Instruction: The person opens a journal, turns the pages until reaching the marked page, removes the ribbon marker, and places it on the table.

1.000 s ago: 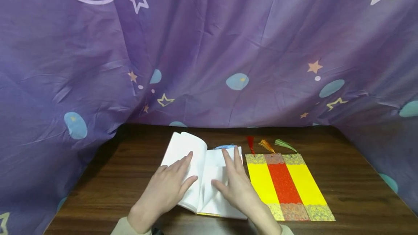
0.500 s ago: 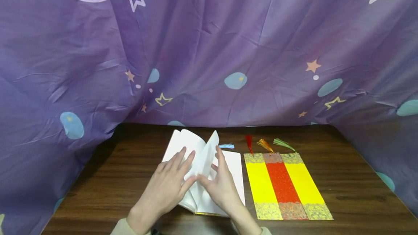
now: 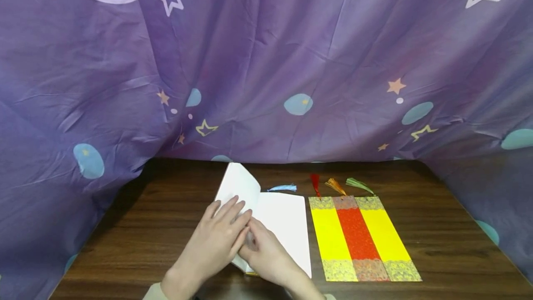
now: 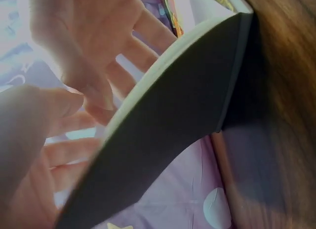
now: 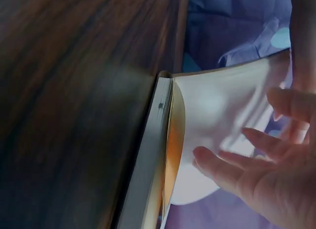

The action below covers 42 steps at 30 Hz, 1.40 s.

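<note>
Now right hand (image 3: 266,256) tucked under left hand (image 3: 216,240), page (image 3: 239,184) flattened

Turned the raised page of the book (image 3: 275,219) fully over to the left stack. Shifted right hand (image 3: 266,256) from the right page toward the spine, beside left hand (image 3: 216,240). Exposed blue tassel (image 3: 283,188) fully.
</note>
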Each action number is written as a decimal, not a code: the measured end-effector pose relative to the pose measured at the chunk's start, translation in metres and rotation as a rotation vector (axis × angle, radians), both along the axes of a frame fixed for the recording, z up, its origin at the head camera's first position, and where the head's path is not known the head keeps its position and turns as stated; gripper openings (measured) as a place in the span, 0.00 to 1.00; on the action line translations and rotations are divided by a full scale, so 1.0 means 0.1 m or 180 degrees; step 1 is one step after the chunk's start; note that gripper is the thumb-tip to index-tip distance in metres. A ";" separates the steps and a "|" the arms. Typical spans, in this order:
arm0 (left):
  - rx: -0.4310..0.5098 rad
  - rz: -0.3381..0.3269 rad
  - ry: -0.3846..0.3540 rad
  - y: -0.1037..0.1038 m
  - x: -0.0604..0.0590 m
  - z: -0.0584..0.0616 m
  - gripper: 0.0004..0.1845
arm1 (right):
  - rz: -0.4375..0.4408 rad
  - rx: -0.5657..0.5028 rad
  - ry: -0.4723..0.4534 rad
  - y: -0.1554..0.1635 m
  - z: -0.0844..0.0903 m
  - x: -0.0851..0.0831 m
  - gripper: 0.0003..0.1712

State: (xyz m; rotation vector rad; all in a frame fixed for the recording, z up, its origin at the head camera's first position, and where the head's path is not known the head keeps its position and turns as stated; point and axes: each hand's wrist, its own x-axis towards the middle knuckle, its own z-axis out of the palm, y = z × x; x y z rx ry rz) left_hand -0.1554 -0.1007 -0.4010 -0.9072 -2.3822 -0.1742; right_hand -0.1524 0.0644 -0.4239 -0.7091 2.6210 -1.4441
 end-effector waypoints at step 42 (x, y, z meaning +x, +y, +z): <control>-0.0321 0.0463 -0.1656 -0.02 0.06 -0.13 0.21 | 0.0431 0.1880 -0.0159 0.81 -0.04 -0.05 0.50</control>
